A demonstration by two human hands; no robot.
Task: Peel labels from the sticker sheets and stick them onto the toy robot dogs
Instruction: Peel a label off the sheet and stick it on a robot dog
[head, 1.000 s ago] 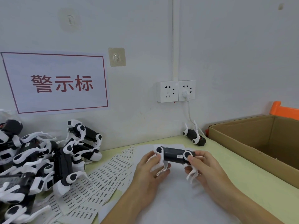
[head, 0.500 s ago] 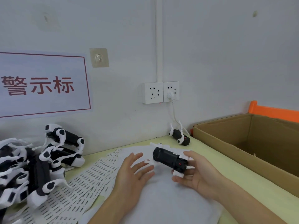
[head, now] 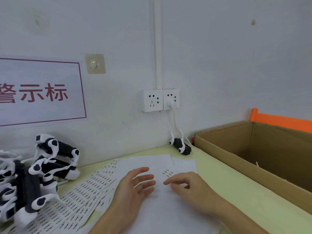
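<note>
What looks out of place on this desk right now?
One toy dog lies on its side alone by the wall under the socket, apart from the pile of dogs at left. Nothing looks spilled or damaged.

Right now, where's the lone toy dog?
The lone toy dog lies at the table's back edge against the wall, below the outlets, just left of the cardboard box.
</note>
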